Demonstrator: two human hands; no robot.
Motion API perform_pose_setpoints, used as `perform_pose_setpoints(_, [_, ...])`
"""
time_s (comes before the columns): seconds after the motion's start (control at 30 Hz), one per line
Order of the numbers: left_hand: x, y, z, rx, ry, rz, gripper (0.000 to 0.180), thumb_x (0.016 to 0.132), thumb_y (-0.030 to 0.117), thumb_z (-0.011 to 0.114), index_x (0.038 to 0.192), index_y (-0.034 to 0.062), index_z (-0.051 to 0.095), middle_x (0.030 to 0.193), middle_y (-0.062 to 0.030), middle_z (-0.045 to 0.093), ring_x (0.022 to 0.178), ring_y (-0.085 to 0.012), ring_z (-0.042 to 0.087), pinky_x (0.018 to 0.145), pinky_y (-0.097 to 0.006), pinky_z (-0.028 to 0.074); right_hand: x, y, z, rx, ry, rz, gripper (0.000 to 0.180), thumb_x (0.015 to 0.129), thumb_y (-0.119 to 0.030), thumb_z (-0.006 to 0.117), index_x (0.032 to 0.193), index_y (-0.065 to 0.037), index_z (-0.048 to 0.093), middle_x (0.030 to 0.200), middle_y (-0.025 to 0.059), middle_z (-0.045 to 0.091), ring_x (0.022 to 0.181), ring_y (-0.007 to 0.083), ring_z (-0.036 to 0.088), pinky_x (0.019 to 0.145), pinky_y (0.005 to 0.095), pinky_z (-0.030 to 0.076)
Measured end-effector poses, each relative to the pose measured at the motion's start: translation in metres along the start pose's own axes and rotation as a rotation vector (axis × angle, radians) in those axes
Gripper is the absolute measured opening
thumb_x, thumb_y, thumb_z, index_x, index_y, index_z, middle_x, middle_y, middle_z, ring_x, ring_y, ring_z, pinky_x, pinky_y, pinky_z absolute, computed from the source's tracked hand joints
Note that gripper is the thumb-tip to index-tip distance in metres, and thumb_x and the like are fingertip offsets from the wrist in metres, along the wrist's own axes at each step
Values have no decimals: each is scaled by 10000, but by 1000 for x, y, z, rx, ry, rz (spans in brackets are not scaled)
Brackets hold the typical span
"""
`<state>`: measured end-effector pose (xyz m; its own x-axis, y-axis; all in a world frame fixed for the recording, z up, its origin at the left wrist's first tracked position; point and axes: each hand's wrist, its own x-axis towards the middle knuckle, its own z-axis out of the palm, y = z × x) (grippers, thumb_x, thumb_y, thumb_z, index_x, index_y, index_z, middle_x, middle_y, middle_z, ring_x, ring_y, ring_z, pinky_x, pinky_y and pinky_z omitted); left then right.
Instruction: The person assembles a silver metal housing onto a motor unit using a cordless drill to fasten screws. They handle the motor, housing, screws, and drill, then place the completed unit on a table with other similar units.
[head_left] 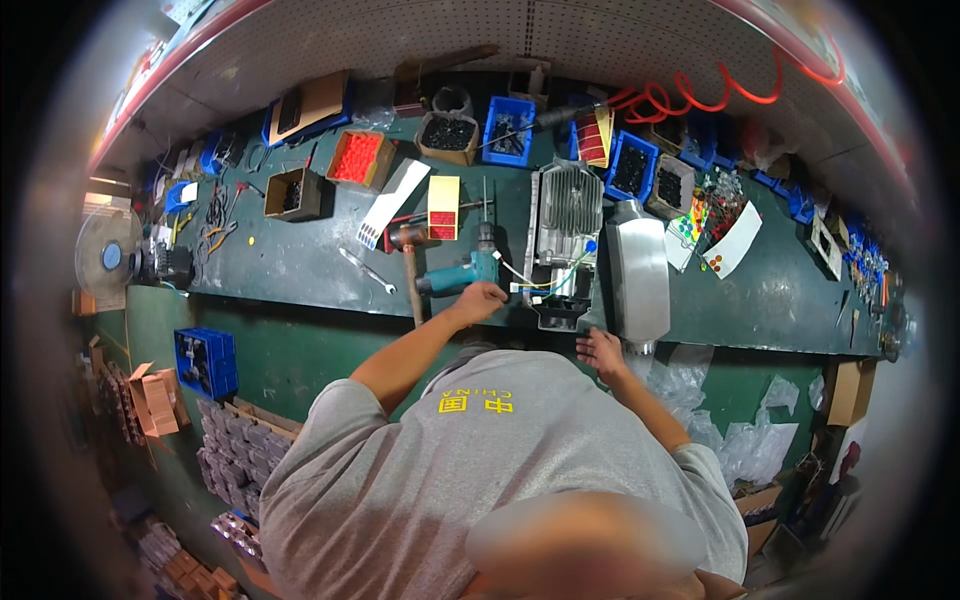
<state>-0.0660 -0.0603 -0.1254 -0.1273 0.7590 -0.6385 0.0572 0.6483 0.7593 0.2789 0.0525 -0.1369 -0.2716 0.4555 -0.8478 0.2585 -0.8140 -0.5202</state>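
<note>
My left hand (pixel 482 301) is at the bench's front edge, its fingers bent together just below the rear of a teal cordless drill (pixel 462 275). What the fingers hold, if anything, cannot be made out. The drill lies with its bit pointing away from me. To its right is an open, finned metal housing (pixel 568 215) with white, yellow and blue wires, a blue round part and white connectors. My right hand (pixel 601 352) is near the front edge, fingers apart, between that housing and a closed silver metal case (pixel 640 275). It shows nothing in its grasp.
A hammer (pixel 411 270) and a wrench (pixel 368 270) lie left of the drill. Boxes of dark small parts, a box of orange parts (pixel 357 160) and blue bins (pixel 508 130) line the back. A red coiled hose (pixel 690 95) hangs above. Plastic bags (pixel 765 440) are below the bench's right.
</note>
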Motion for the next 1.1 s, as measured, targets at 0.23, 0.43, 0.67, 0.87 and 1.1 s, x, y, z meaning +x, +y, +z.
perform_pose_setpoints(0.23, [-26, -34, -38, -20, 176, 37, 164, 823, -11, 500, 832, 11, 662, 748, -49, 643, 654, -122, 597, 578, -279, 512, 17, 97, -89, -168, 184, -85, 269, 928, -255, 639, 1078, -33, 664, 888, 77, 698, 694, 185, 662, 560, 321, 520])
perform_pose_setpoints(0.43, [-38, -48, -59, -22, 234, 84, 174, 825, -3, 483, 823, 16, 656, 680, -35, 596, 575, -118, 555, 534, -278, 488, -10, 115, -108, -456, 189, -163, 271, 922, -195, 618, 981, 65, 666, 823, 113, 687, 681, 207, 667, 563, 366, 549])
perform_pose_setpoints(0.67, [-11, -23, -149, -97, 480, 264, 172, 790, -56, 537, 840, 6, 689, 726, -98, 675, 685, -197, 651, 646, -315, 522, -13, 82, -74, -323, 190, -128, 245, 937, -232, 629, 1057, -19, 627, 874, 87, 684, 740, 191, 663, 608, 355, 560])
perform_pose_setpoints(0.87, [33, -9, -273, 186, 866, 340, 139, 834, 61, 636, 930, 7, 721, 851, -188, 722, 807, -292, 719, 739, -373, 554, -10, 80, -56, -269, 151, -199, 255, 928, -223, 644, 1038, 6, 625, 864, 87, 681, 744, 190, 671, 636, 336, 557])
perform_pose_setpoints(1.1, [65, 16, -319, 202, 976, 415, 154, 844, 87, 668, 965, 7, 720, 880, -189, 727, 866, -299, 724, 794, -369, 551, -39, 103, -52, -242, 282, -195, 301, 934, -236, 650, 1012, 54, 625, 850, 115, 685, 718, 203, 675, 649, 338, 553])
